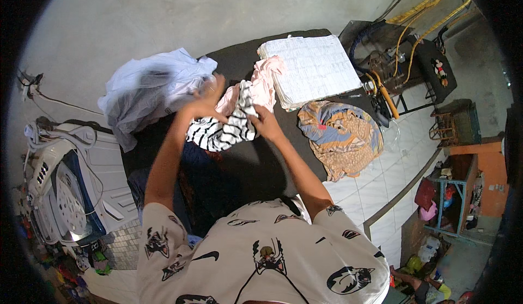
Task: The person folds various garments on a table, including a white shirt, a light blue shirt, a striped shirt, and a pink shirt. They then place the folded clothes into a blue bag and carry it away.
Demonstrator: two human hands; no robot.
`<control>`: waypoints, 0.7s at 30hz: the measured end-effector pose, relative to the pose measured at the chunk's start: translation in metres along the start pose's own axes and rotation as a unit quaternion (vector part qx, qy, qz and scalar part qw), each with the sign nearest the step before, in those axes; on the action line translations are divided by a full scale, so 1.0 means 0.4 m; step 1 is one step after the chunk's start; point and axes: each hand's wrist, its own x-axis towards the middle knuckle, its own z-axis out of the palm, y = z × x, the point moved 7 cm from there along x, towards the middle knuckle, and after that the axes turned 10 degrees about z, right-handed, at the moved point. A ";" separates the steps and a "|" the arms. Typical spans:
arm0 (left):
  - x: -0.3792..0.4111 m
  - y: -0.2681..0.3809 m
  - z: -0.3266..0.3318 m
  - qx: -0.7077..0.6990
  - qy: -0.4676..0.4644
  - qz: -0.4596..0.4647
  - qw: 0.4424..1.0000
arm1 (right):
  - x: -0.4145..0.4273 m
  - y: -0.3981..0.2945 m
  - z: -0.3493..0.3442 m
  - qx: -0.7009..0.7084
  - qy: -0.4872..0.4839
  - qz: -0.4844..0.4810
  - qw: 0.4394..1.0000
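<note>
A black-and-white striped cloth lies bunched on the dark tabletop in front of me. My right hand grips its right side between thumb and fingers. Crumpled pale pink fabric sits just beyond the stripes, reaching up to a stack of papers. My left hand, blurred, is spread over the left side of the pink and striped cloth, thumb apart from the fingers. Beside its fingertips is a translucent pale plastic bag, bulging; its contents are not clear.
The thick paper stack bears handwriting. A bundled patterned orange-and-blue cloth lies at the table's right edge. A washing machine stands left. Yellow hoses hang at the far right. Another person's limbs show at lower right.
</note>
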 end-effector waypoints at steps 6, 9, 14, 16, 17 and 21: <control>-0.052 0.109 0.094 -0.129 0.194 0.110 0.966 | -0.029 -0.250 -0.192 0.251 0.052 0.013 0.966; -0.174 0.078 0.024 -0.386 0.224 0.040 0.894 | -0.090 -0.386 -0.330 0.243 0.090 -0.070 0.963; -0.356 0.218 -0.153 -0.493 0.224 0.051 0.839 | -0.155 -0.362 -0.455 0.175 0.162 -0.051 0.970; -0.380 0.205 -0.152 -0.417 0.244 0.063 0.873 | -0.194 -0.363 -0.466 0.197 0.176 -0.082 0.961; -0.388 0.209 -0.142 -0.424 0.263 0.064 0.864 | -0.224 -0.372 -0.478 0.197 0.204 -0.105 0.953; -0.469 0.270 -0.085 -0.420 0.327 0.051 0.845 | -0.352 -0.383 -0.510 0.149 0.205 -0.210 0.944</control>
